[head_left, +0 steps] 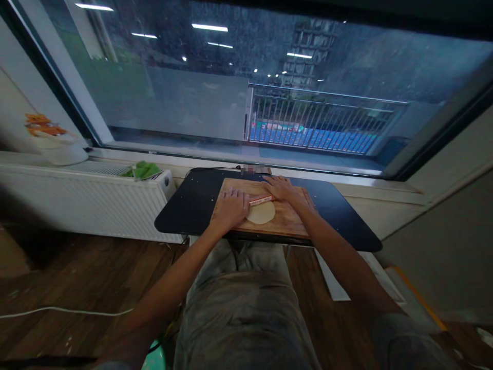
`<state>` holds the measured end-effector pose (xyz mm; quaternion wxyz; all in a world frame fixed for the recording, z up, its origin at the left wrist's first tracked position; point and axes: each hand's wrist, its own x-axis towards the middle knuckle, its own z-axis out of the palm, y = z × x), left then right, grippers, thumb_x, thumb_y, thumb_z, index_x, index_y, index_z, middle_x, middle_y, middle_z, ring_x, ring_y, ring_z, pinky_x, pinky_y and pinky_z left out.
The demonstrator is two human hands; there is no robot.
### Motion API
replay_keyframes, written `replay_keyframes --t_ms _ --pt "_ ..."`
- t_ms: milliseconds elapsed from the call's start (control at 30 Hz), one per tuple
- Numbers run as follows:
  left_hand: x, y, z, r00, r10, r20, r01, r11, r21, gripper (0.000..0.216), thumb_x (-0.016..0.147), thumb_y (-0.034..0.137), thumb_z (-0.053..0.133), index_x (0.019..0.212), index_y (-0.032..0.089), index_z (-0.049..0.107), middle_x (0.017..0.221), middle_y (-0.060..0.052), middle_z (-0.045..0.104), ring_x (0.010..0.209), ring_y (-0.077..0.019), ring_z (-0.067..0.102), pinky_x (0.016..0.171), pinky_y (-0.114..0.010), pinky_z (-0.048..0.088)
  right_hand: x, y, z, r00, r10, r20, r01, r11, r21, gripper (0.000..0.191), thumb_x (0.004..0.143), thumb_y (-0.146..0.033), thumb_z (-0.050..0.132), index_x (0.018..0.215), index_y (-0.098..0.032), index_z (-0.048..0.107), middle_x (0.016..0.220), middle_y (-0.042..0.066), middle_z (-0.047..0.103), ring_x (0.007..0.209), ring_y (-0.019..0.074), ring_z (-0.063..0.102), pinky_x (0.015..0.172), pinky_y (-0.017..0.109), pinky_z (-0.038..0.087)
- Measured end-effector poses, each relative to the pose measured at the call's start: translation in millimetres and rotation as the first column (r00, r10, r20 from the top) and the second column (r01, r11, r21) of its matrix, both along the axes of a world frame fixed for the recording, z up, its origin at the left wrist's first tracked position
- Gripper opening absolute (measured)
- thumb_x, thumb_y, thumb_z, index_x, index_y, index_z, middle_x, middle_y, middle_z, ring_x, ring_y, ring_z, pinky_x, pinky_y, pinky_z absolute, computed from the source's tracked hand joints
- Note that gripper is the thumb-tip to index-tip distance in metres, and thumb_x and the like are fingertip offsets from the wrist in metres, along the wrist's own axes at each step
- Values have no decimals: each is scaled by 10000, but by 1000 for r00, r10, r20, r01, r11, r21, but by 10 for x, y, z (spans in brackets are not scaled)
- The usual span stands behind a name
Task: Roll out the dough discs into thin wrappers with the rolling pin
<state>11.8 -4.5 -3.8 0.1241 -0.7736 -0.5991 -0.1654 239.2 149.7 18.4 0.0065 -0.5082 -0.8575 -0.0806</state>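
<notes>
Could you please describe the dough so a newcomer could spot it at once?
Under the window stands a black table bearing a wooden board. On the board, between the left hand and right hand and against the red-marked rolling pin, lies the dough: a pale, flat round disc, lighter than the wood.

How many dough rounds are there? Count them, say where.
1. The dough round lies on the wooden board beside the rolling pin; the left hand and right hand may hide more.
</notes>
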Motion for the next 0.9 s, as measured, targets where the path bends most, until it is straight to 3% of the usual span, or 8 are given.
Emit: replay_keyframes --t_ms 133,300,500,633,767,900 --pt "15 -8 7 1000 -6 -9 6 1000 -14 485 1186 318 299 1264 144 744 1288 -200 763 1288 -353 646 1126 -528 454 -78 202 -36 1000 27 -15 -27 999 -20 641 1191 -566 297 1772 -315 399 1783 129 488 1594 396 479 1287 639 395" --pt "-3 33 14 999 11 45 -11 1000 1 487 1192 345 295 1243 145 736 1304 -196 763 1308 -326 647 1181 -521 433 19 208 -83 999 30 -10 -31 999 -35 662 1192 -561 309 1790 -281 349 1790 130 478 1606 325 498 1327 576 373" --pt "11 42 54 991 86 100 -86 996 -6 469 1184 378 329 1283 132 716 1325 -207 756 1346 -346 639 1204 -516 418 361 -233 -262 985 171 12 -172 983 67 586 1158 -294 327 1695 -149 513 1750 158 525 1582 308 545 1327 507 421" --pt "22 46 43 993 49 111 -50 999 5 461 1174 364 341 1302 116 708 1363 -228 736 1358 -358 630 1235 -541 377 504 -604 -314 982 190 -12 -184 963 197 613 1135 -239 310 1713 -121 475 1701 165 585 1582 304 544 1316 516 440" --pt "-2 85 21 991 8 136 -8 1000 0 419 1167 354 382 1279 138 723 1326 -209 751 1317 -333 647 1238 -531 369 406 -721 -208 997 68 -38 -60 981 182 658 1158 -293 271 1794 -130 322 1718 175 563 1557 315 563 1301 514 433" --pt "-29 118 41 993 16 119 -14 1000 -20 455 1172 328 342 1254 130 743 1281 -207 771 1250 -327 679 1154 -503 441 187 -540 -55 992 -114 -44 118 988 102 671 1187 -414 241 1823 -201 260 1734 152 550 1598 378 500 1321 677 350"
